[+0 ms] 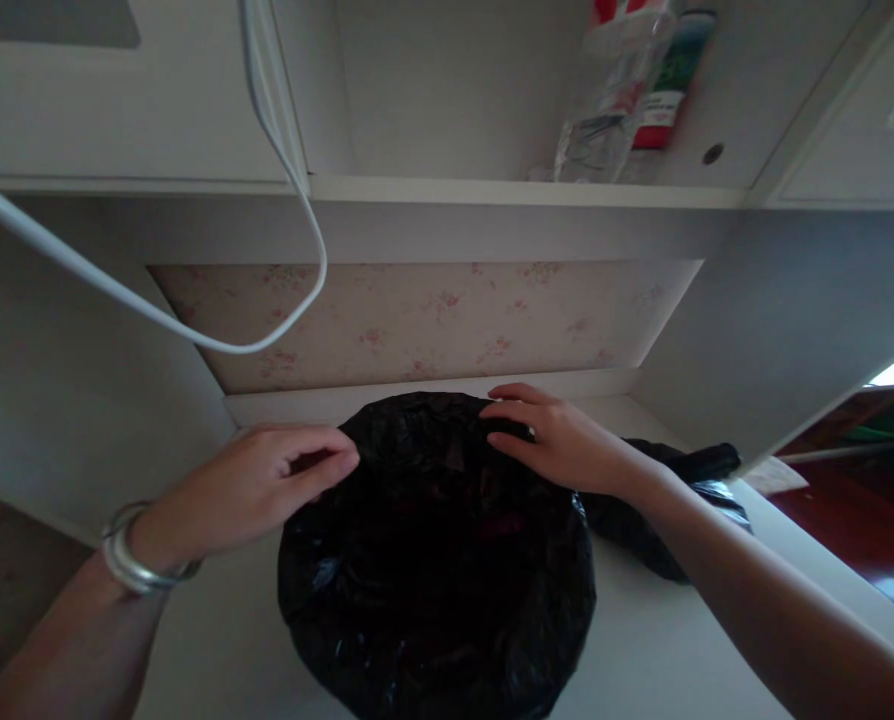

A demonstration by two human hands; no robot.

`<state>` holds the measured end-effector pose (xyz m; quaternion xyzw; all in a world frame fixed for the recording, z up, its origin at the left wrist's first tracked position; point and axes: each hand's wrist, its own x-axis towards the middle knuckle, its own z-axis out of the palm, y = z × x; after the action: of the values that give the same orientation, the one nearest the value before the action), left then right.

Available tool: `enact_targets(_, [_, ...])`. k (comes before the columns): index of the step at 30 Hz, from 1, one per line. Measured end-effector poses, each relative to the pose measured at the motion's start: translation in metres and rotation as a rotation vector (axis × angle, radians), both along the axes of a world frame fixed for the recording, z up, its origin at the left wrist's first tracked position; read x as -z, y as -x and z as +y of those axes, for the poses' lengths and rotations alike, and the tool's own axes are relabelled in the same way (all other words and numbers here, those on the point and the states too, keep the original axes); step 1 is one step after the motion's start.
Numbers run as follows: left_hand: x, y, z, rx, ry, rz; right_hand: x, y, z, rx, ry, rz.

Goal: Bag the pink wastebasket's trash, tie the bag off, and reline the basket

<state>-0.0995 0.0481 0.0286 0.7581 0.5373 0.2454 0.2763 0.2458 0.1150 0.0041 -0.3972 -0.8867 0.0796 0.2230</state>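
Note:
A black garbage bag (pixel 447 680) lines a round bin in front of me, its mouth spread open and folded over the rim. At the bag's far left edge, my left hand (pixel 289 475) has thumb and fingertips pinched together on the plastic. My right hand (pixel 552 435) lies over the far right edge, with its fingers apart and the tips touching or just above the plastic. The inside of the bag is dark, so its contents cannot be made out.
Another black bag, bunched up (pixel 664 500), lies to the right under my right forearm. A white cable (pixel 192 335) loops down at the left. Overhead, a white shelf (pixel 492 190) holds a clear plastic bottle (pixel 604 120) and a red-and-green can (pixel 668 90). White side panels flank the space.

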Motion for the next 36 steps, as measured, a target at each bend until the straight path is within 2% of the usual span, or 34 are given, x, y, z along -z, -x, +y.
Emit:
enact_targets(3, [-0.011, -0.038, 0.027, 0.305, 0.074, 0.028, -0.009, 0.017, -0.004, -0.132, -0.037, 0.001])
enact_targets(5, [-0.01, -0.058, 0.044, 0.469, 0.093, 0.119, -0.014, 0.028, -0.004, -0.22, 0.023, -0.012])
enact_targets(6, [-0.006, -0.066, 0.051, 0.504, 0.085, 0.2, -0.014, 0.034, -0.003, -0.27, 0.074, -0.049])
enact_targets(8, [0.007, -0.074, 0.061, 0.459, 0.06, 0.364, -0.012, 0.042, 0.0, -0.321, 0.183, -0.205])
enact_targets(11, [0.03, -0.073, 0.066, 0.328, 0.033, 0.48, -0.003, 0.05, 0.005, -0.198, 0.263, -0.459])
enact_targets(13, [0.042, -0.068, 0.066, 0.301, 0.025, 0.482, 0.003, 0.053, 0.005, -0.109, 0.256, -0.506])
enact_targets(15, [0.045, -0.063, 0.063, 0.292, 0.014, 0.46, 0.005, 0.055, 0.002, -0.099, 0.231, -0.483])
enact_targets(17, [0.039, -0.06, 0.059, 0.295, 0.001, 0.425, 0.0, 0.053, -0.004, -0.115, 0.173, -0.413])
enact_targets(19, [0.027, -0.06, 0.057, 0.32, -0.047, 0.395, -0.007, 0.047, -0.012, -0.09, 0.077, -0.294])
enact_targets(22, [0.007, -0.062, 0.062, 0.283, -0.282, 0.413, -0.014, 0.029, -0.023, 0.141, -0.04, -0.146])
enact_targets(24, [0.002, -0.062, 0.074, 0.186, -0.447, 0.447, -0.014, 0.014, -0.028, 0.331, -0.025, -0.124])
enact_targets(25, [0.003, -0.061, 0.082, 0.137, -0.477, 0.45, -0.013, 0.007, -0.03, 0.391, 0.017, -0.134])
enact_targets(27, [0.009, -0.056, 0.099, 0.083, -0.432, 0.428, -0.008, -0.007, -0.03, 0.436, 0.152, -0.179])
enact_targets(30, [0.021, -0.043, 0.116, 0.127, -0.295, 0.403, -0.003, -0.018, -0.025, 0.397, 0.318, -0.235])
enact_targets(33, [0.022, -0.028, 0.111, 0.146, -0.161, 0.371, -0.003, -0.019, -0.013, 0.292, 0.337, -0.225])
enact_targets(36, [0.014, -0.018, 0.092, 0.084, 0.008, 0.335, -0.003, -0.013, 0.004, 0.158, 0.34, -0.178])
